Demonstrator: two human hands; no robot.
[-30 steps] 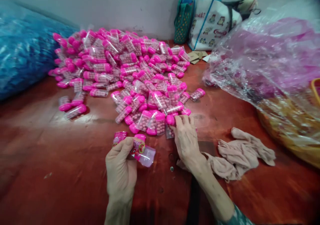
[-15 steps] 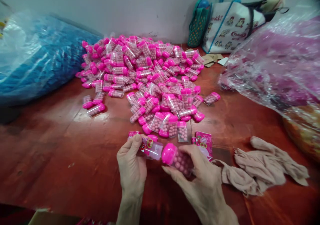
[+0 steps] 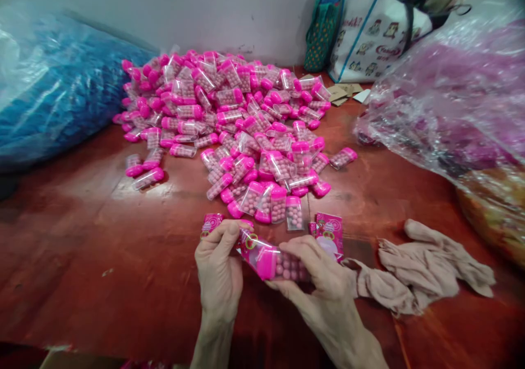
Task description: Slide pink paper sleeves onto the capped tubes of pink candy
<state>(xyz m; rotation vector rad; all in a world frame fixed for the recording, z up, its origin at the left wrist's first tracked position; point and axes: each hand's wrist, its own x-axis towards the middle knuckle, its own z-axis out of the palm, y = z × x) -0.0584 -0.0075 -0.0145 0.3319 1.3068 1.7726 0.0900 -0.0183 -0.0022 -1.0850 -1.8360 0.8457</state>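
Note:
My left hand (image 3: 221, 265) pinches a printed plastic sleeve (image 3: 250, 244) between thumb and fingers. The pink cap of a clear candy bottle (image 3: 287, 265), filled with round pink candies, sits inside the sleeve's open end. My right hand (image 3: 324, 284) grips that bottle by its body, its fingers covering the far end. Just beyond my hands a large heap of similar capped bottles (image 3: 229, 106) lies on the red table (image 3: 102, 259). Flat printed sleeves (image 3: 329, 232) rest beyond my right hand, and another printed piece (image 3: 211, 224) shows behind my left.
A clear bag of blue pieces (image 3: 61, 90) stands at the left. On the right are a clear bag with pink contents (image 3: 451, 95) and a crumpled beige cloth (image 3: 418, 270). A white printed tote bag (image 3: 373, 41) and a green pouch (image 3: 322, 35) stand against the wall.
The bottle has moved left and its cap has entered the sleeve's opening, where before the two were apart. My hands have come closer together. The view has shifted slightly.

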